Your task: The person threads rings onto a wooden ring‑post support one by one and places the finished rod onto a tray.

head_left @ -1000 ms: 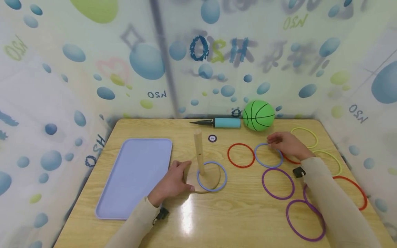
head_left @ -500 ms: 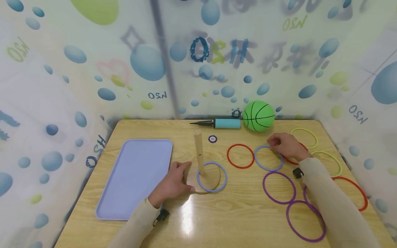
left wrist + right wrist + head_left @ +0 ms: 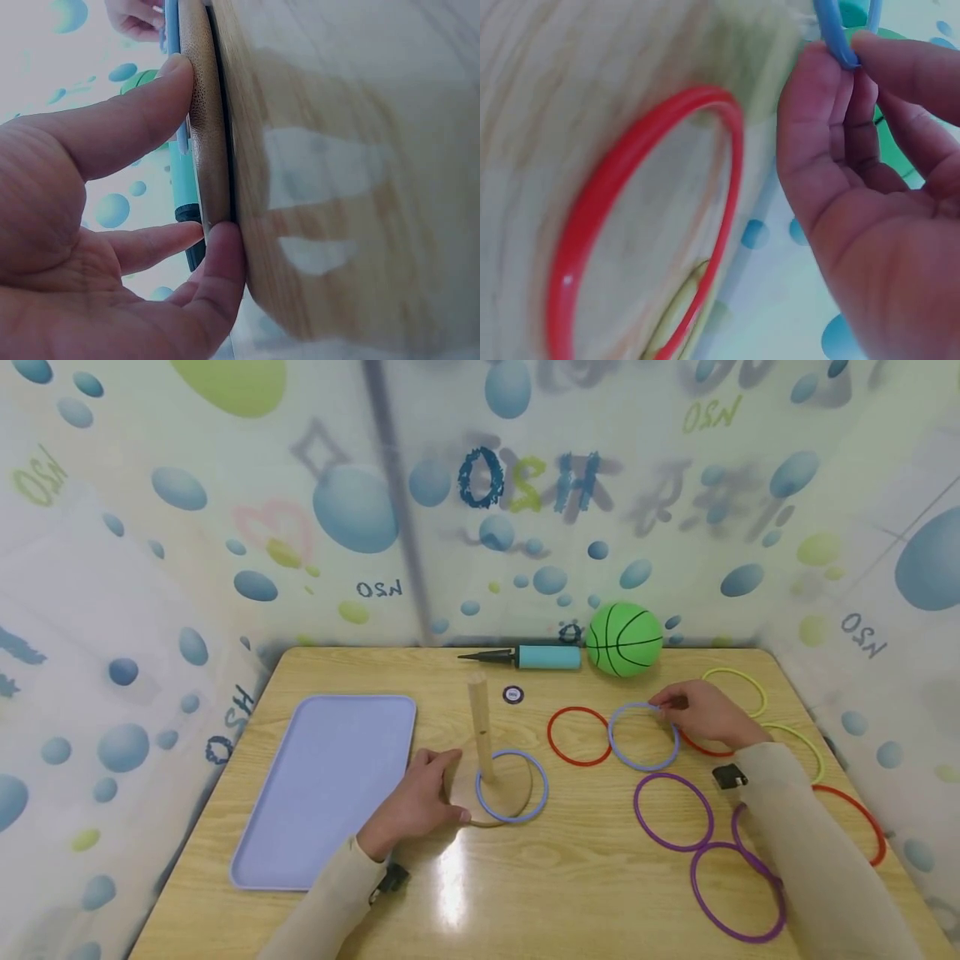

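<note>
While the right hand (image 3: 705, 714) pinches a blue ring (image 3: 647, 768) by its far edge between thumb and fingertips, the ring sits just left of that hand, reaching to the edge of a red ring (image 3: 579, 764); how far it clears the tabletop I cannot tell. Nearer the middle, the left hand (image 3: 416, 802) grasps the round base of a wooden peg stand (image 3: 483, 735), thumb and fingers spread along its rim. The peg stands upright, and a second blue ring (image 3: 546, 786) lies around it on the base, its right side overhanging. To the right, three purple rings (image 3: 637, 810) lie on the table (image 3: 570, 885), one partly hidden under the right sleeve (image 3: 802, 835). Two more red rings and two yellow rings (image 3: 765, 700) lie around the right hand and forearm. At the back, a green basketball (image 3: 624, 640) rests just beside a blue hand pump (image 3: 549, 657), with a small round disc (image 3: 513, 695) in front of the pump. Left of the stand lies a lilac tray (image 3: 326, 793). Behind everything hangs a bubble-printed covering (image 3: 465, 560).
</note>
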Demonstrator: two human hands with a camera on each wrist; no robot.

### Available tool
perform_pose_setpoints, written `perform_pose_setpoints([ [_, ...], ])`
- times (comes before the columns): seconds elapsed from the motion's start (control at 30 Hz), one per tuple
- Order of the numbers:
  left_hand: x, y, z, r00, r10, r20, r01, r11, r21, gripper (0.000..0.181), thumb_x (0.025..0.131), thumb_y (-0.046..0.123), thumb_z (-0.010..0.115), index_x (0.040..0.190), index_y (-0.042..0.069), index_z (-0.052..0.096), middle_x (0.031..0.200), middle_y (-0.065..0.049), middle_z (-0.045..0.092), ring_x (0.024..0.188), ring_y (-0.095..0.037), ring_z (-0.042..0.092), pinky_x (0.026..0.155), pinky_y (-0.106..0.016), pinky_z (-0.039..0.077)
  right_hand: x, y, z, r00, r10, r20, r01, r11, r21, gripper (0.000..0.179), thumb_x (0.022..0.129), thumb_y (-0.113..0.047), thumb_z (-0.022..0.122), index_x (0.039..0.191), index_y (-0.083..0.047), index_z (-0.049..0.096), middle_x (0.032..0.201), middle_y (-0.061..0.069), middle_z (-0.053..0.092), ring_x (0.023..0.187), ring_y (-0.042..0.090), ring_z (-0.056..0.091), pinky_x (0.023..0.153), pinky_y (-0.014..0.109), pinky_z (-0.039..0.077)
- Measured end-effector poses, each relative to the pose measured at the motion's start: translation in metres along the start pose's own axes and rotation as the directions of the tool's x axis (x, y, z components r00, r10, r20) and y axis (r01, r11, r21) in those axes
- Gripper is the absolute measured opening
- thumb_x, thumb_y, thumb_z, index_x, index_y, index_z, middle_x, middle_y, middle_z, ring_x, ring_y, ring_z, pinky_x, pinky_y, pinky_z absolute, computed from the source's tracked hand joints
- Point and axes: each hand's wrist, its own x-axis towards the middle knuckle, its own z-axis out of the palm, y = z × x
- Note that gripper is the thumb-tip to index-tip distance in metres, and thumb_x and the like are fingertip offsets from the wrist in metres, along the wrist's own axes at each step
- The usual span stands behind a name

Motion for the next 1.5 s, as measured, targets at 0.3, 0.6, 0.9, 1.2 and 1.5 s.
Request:
perform_pose_setpoints([
  [0.3, 0.0, 0.002, 0.001, 1.0, -0.006, 0.014, 0.006, 1.0, -0.007, 0.102, 0.072, 0.023, 0.099, 0.158, 0.004, 0.046, 0.133, -0.02, 0.05, 0.114, -0.028, 0.054, 0.1, -0.046, 0.05, -0.011, -0.017, -0.014, 1.0, -0.019, -0.009, 0.02, 0.995, 0.096, 0.027, 0.104, -0.015, 0.068, 0.128, -0.003, 0.073, 0.119, 0.016, 0.075, 0.1, 0.016, 0.068, 0.082, 0.023, 0.054],
  [0.6, 0.001, 0.003, 0.0, 1.0, -0.002, 0.013, 0.002, 1.0, 0.0, 0.102, 0.073, 0.022, 0.099, 0.158, 0.004, 0.046, 0.134, -0.021, 0.05, 0.117, -0.03, 0.054, 0.102, -0.047, 0.049, -0.02, -0.044, -0.025, 0.999, -0.036, -0.032, 0.042, 0.981, 0.19, 0.027, 0.105, -0.022, 0.068, 0.127, -0.006, 0.073, 0.111, 0.01, 0.075, 0.09, 0.011, 0.069, 0.078, 0.026, 0.056],
  [0.9, 0.002, 0.002, 0.001, 1.0, 0.004, 0.014, -0.004, 1.0, -0.003, 0.102, 0.072, 0.022, 0.099, 0.157, 0.003, 0.047, 0.133, -0.02, 0.051, 0.116, -0.03, 0.054, 0.102, -0.047, 0.049, -0.031, -0.081, -0.033, 0.995, -0.039, -0.089, 0.066, 0.941, 0.331, 0.032, 0.104, -0.026, 0.07, 0.131, -0.009, 0.071, 0.107, -0.004, 0.077, 0.094, 0.012, 0.073, 0.08, 0.028, 0.06],
  [1.2, 0.002, 0.002, 0.001, 1.0, 0.002, 0.01, -0.002, 1.0, -0.004, 0.102, 0.072, 0.021, 0.099, 0.157, 0.003, 0.047, 0.133, -0.021, 0.05, 0.117, -0.03, 0.054, 0.102, -0.047, 0.049, -0.039, -0.128, -0.034, 0.983, -0.037, -0.18, 0.127, 0.845, 0.519, 0.033, 0.099, -0.021, 0.076, 0.127, -0.003, 0.073, 0.1, -0.001, 0.079, 0.089, 0.021, 0.076, 0.08, 0.035, 0.064],
  [1.5, 0.002, 0.001, 0.0, 1.0, -0.002, 0.008, 0.002, 1.0, -0.004, 0.102, 0.072, 0.021, 0.099, 0.158, 0.003, 0.046, 0.136, -0.023, 0.05, 0.12, -0.033, 0.054, 0.104, -0.049, 0.049, -0.041, -0.174, -0.038, 0.968, -0.067, -0.243, 0.21, 0.747, 0.63, 0.029, 0.097, -0.014, 0.079, 0.123, -0.002, 0.075, 0.099, 0.002, 0.081, 0.084, 0.016, 0.077, 0.076, 0.031, 0.064],
])
